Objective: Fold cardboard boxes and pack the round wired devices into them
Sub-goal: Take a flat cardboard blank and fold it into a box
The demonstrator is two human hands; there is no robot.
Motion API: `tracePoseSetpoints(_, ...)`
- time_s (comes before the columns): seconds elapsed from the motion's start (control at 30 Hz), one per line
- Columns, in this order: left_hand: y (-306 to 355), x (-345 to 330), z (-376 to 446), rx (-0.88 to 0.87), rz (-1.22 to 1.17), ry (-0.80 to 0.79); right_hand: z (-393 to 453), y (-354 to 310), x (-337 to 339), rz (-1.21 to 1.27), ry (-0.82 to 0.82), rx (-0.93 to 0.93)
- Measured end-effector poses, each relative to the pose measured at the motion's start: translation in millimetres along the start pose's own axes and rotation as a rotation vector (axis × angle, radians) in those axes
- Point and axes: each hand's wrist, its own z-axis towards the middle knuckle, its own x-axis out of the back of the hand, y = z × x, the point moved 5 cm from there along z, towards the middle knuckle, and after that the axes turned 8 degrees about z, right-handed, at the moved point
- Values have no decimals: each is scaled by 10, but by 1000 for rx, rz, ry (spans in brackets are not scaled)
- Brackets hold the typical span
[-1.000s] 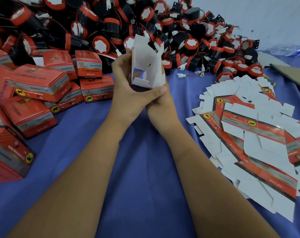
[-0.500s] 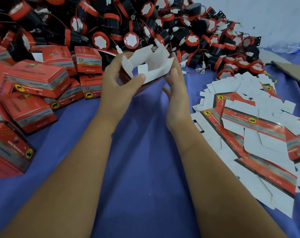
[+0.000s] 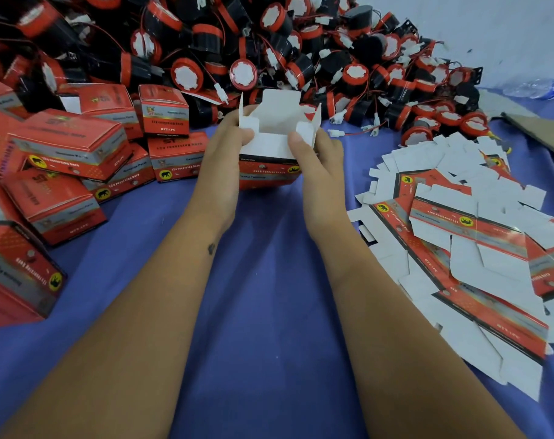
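A red cardboard box point(image 3: 269, 171) stands upright between my hands, its white top flaps standing open. My left hand point(image 3: 220, 163) grips its left side, thumb hooked over the left flap. My right hand point(image 3: 316, 166) grips the right side, thumb pressed on the inner white wall. Behind the box lies a big heap of round black-and-red wired devices point(image 3: 244, 74) with white connectors. I cannot see the inside bottom of the box.
Several closed red boxes point(image 3: 69, 147) are piled at the left. Flat unfolded box blanks point(image 3: 465, 236) spread over the right side of the blue cloth point(image 3: 263, 312). A brown cardboard sheet point(image 3: 541, 134) and a plastic bottle point(image 3: 538, 87) lie far right.
The box has been turned from tilted, with its opening facing me, to upright with the flaps up. Both hands moved to grip its two sides.
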Motion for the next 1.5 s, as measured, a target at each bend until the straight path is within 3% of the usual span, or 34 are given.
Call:
tracePoseSetpoints(0.2, 13, -110, -38, -41, 88, 71, 6, 88, -34, 44, -11, -58)
tracePoseSetpoints(0.4, -62, -100, -10, 55, -37, 29, 24, 91, -32, -5, -7, -29)
tracePoseSetpoints(0.57, -15, -87, -42, -90, 211, 43, 20, 90, -39, -54, -34, -21)
tracePoseSetpoints(0.9, 13, -112, -97, -229, 320, 4, 46, 125, -23, -28, -20, 19)
tracePoseSetpoints(1.13, 19, -195, -125, -309, 528, -50, 57, 137, 61, 156, 92, 23)
tracePoseSetpoints(1.23, -20, -175, -101, -197, 352, -10, 50, 122, 15, 186, 46, 8)
tracePoseSetpoints(1.33, -85, -111, -35, -30, 143, 64, 63, 147, -44, 422, -49, -111)
tracePoseSetpoints(1.5, -105, -77, -4, 31, 41, 117, 121, 166, -55, 544, -115, -226)
